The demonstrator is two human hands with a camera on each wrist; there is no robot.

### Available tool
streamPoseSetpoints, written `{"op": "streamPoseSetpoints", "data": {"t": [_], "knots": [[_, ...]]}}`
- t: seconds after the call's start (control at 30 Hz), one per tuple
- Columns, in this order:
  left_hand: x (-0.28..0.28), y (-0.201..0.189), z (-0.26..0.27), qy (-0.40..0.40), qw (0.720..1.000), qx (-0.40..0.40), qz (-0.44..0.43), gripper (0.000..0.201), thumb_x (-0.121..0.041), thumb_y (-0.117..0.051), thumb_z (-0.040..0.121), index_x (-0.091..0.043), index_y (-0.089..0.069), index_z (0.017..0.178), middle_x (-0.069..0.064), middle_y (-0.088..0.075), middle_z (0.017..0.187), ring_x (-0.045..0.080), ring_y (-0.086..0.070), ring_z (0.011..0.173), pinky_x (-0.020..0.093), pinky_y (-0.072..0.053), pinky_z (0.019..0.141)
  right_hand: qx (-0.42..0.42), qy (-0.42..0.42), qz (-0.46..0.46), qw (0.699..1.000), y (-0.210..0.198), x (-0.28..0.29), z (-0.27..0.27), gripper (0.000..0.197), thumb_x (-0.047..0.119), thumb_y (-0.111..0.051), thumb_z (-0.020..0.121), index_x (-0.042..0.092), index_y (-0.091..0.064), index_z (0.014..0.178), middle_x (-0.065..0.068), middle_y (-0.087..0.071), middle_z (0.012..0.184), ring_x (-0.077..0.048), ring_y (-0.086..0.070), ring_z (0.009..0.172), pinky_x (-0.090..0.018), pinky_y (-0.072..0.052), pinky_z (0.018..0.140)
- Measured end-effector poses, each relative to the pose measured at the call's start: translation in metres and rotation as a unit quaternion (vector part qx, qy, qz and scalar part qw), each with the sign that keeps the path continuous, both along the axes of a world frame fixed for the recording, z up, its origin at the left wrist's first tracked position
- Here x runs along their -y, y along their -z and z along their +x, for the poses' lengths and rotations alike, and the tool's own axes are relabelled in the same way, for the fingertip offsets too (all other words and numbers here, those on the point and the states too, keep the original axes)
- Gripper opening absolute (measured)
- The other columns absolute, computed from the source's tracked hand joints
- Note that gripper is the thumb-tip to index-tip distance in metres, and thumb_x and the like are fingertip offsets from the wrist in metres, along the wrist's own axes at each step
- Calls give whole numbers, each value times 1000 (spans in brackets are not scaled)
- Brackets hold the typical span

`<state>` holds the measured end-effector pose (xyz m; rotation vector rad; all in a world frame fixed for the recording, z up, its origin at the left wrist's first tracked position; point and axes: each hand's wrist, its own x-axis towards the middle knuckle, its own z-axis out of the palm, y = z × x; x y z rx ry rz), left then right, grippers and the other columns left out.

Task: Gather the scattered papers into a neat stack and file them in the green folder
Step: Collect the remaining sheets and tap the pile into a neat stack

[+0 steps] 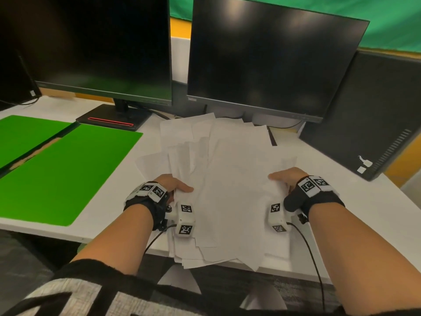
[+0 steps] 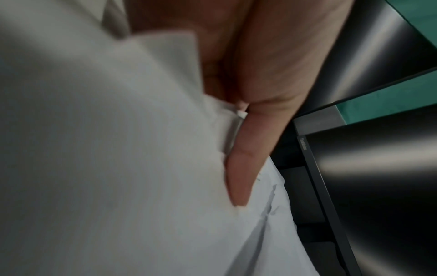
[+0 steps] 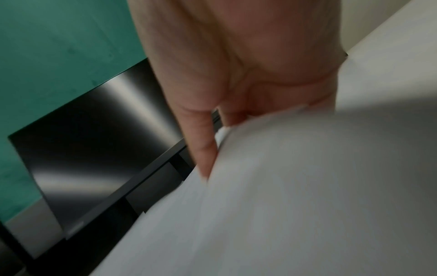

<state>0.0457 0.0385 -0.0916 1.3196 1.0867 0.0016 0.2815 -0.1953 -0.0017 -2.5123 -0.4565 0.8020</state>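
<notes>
Lying lengthwise toward monitors, papers, prob. uneven.

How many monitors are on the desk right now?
2 for sure: the left monitor behind the green folder, the right monitor behind the papers. A dark edge at far left may be a third.

A white counter carries two dark monitors: one toward its back-left corner on a black stand with a red stripe, the other at the back middle. A black computer tower stands at the right edge. Behind hang a green backdrop and a yellow wall strip. Below the front edge lies dark grey floor.
</notes>
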Motion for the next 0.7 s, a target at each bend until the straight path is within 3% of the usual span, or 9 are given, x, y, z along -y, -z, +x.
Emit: {"op": "streamPoseSetpoints", "data": {"t": [0.03,0.07,0.17,0.27,0.33,0.4,0.5,0.6,0.7], "knots": [[3,-3,-2,-2,1000,11,6,104,-31,-97,20,-6,-64,116,24,-70,113,43,-66,106,64,-48,90,-17,-2,-5,1000,12,0,14,103,46,-90,37,7,-57,126,-15,-61,126,-35,-58,114,-44,-43,104],[5,-5,-3,-20,999,32,14,104,-37,-97,26,-8,-63,120,24,-69,117,41,-66,108,61,-49,93,-30,-10,-18,999,18,-1,18,109,50,-90,30,5,-58,123,-13,-63,121,-34,-60,109,-43,-45,101],[29,-34,-10,-101,986,129,-16,84,-46,-83,61,-9,-55,131,17,-64,126,34,-61,117,48,-44,107,30,25,-10,999,6,-1,-13,75,32,-76,70,-2,-45,130,-16,-56,116,-33,-56,104,-37,-46,89],[44,-52,-10,-108,980,164,-31,68,-50,-65,81,-15,-48,137,10,-57,133,29,-55,125,41,-40,111,68,37,7,997,6,-5,-26,81,24,-68,80,-2,-22,142,-20,-42,140,-37,-43,127,-40,-38,103],[43,-52,-10,-65,988,140,-24,76,-51,-66,80,-14,-42,142,10,-50,139,29,-49,131,38,-39,109,66,-26,19,997,6,-14,-35,72,18,-63,85,0,-24,142,-19,-41,142,-34,-42,130,-35,-37,103],[36,-47,-8,-13,996,85,20,97,-53,-81,59,-13,-45,139,7,-47,142,32,-50,130,43,-39,109,63,-114,46,990,7,-20,-42,68,10,-60,87,8,-24,145,-16,-39,145,-30,-39,133,-31,-34,105],[16,-27,-2,33,991,67,107,98,-24,-86,42,-9,-52,133,14,-62,129,38,-58,118,52,-43,105,41,-165,120,978,14,-18,-45,84,6,-60,87,18,-7,151,-7,-23,156,-24,-25,143,-32,-23,114],[32,-47,-10,14,985,86,146,77,1,-80,59,-6,-50,130,18,-60,129,39,-55,120,54,-42,106,42,-43,232,971,17,-9,-35,100,15,-69,82,18,3,151,-9,-15,158,-26,-20,145,-36,-20,116],[32,-60,-17,10,978,133,159,58,8,-73,69,-15,-51,117,16,-61,121,39,-55,118,56,-41,105,7,48,286,957,14,2,-27,107,30,-73,78,15,4,150,-9,-20,157,-28,-25,143,-39,-24,115]]}}
